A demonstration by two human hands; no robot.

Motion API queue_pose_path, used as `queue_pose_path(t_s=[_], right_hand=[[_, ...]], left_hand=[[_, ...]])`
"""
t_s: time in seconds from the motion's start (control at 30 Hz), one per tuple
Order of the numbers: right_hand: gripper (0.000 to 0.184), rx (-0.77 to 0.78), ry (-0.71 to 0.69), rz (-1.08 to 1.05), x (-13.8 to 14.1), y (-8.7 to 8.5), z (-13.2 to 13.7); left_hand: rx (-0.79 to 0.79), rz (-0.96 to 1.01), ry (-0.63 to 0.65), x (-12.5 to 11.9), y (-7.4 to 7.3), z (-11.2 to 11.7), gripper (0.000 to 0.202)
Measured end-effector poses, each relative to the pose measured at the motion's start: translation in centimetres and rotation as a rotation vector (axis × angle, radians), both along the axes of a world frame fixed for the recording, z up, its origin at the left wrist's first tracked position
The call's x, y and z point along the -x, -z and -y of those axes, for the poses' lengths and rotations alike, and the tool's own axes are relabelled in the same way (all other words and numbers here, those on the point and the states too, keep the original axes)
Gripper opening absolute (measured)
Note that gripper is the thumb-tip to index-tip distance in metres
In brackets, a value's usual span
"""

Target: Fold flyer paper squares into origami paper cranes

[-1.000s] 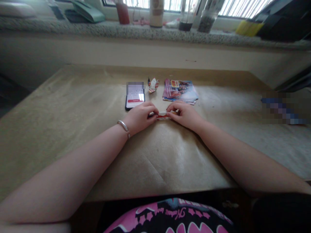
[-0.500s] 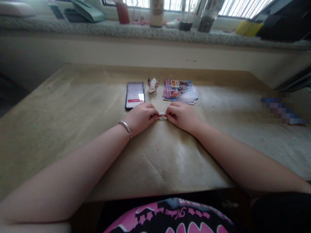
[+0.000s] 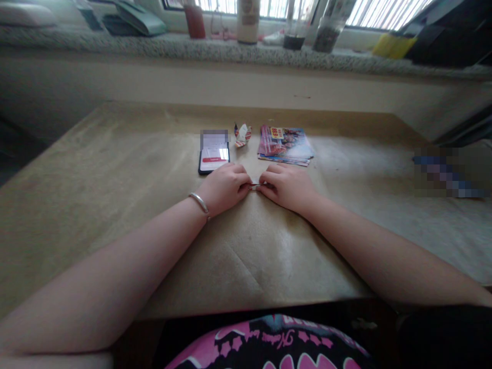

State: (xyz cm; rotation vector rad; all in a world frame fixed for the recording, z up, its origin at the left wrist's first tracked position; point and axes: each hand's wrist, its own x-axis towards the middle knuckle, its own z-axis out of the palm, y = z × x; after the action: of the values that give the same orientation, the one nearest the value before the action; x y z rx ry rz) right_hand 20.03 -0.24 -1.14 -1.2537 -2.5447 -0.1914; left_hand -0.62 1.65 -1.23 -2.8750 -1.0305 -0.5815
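Observation:
A small folded strip of printed paper lies between my two hands at the middle of the table, mostly covered by fingers. My left hand, with a silver bangle at the wrist, pinches its left end. My right hand pinches the right end, fingers curled. Just beyond my left hand is a phone with its screen lit. A folded paper piece, white with red and dark print, stands beside the phone. Beyond my right hand lies a stack of colourful printed sheets.
The table has a light brown cover. A blurred blue item lies at its right side. Behind, a speckled stone windowsill carries a red cup, a pale bottle, a yellow object and other things.
My hands have drawn slightly closer together over the paper strip, and less of it shows. The right fingers have shifted on it. The phone, folded paper piece and stack stay put.

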Motion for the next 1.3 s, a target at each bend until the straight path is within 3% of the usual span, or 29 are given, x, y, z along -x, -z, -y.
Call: queue_pose_path(t_s=[0.43, 0.67, 1.03, 1.3], right_hand=[[0.023, -0.043, 0.005, 0.036, 0.8, -0.2, -0.1], [0.024, 0.058, -0.082, 0.067, 0.1, -1.0, 0.4], [0.024, 0.055, -0.028, 0.113, -0.3, -1.0, 0.8], [0.027, 0.044, -0.035, 0.101, -1.1, -1.2, 0.3]], left_hand=[[0.015, -0.005, 0.034, -0.1, -0.3, 0.0, 0.020], [0.020, -0.038, 0.059, 0.1, -0.6, 0.2, 0.022], [-0.021, -0.147, 0.036, 0.0, -0.7, 0.7, 0.033], [0.073, -0.049, 0.150, 0.3, -0.8, 0.4, 0.025]])
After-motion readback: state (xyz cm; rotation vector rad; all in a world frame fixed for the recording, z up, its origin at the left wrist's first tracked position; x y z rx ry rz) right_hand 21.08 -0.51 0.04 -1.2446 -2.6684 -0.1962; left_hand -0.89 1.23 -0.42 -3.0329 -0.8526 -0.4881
